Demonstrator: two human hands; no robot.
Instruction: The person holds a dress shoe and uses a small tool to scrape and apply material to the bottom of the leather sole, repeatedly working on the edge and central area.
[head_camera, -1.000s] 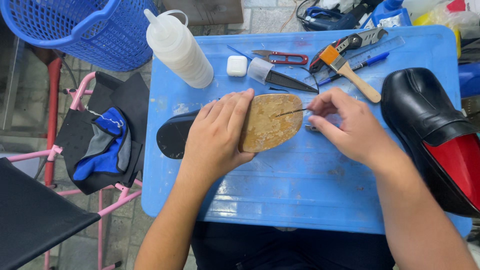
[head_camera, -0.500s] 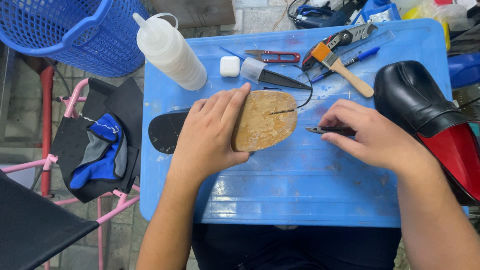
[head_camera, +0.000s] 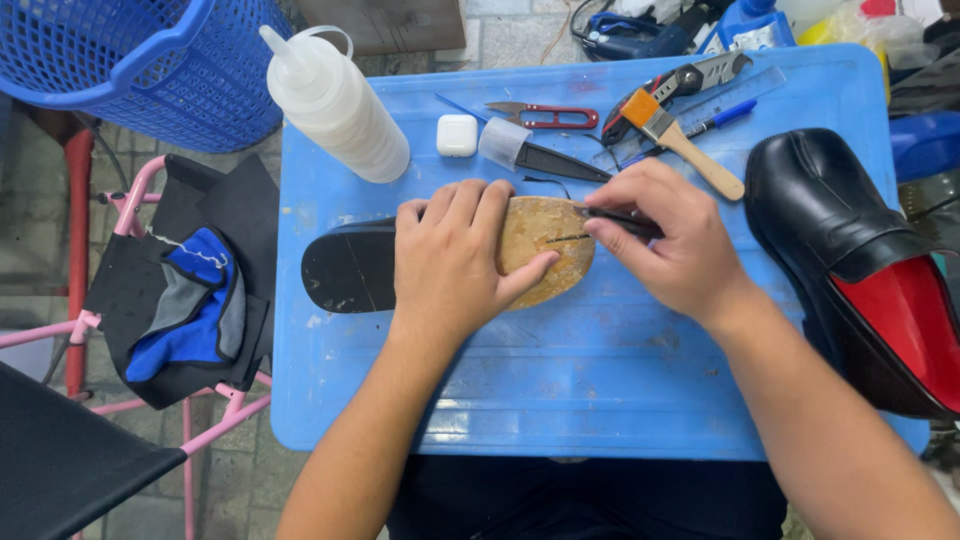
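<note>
Sole (head_camera: 545, 250) middle under left hand (head_camera: 455, 260)

A single head-worn camera looks almost straight down from above the person's lap onto the blue tabletop (head_camera: 600, 400), close enough that the tabletop fills most of the frame. The forearms enter from the bottom edge and both hands meet near the centre. The far edge of the tabletop lies toward the top of the frame. A blue basket (head_camera: 120, 60) cuts the upper left corner, and a pink stool (head_camera: 190, 420) sits lower left. There is no second view.
</note>
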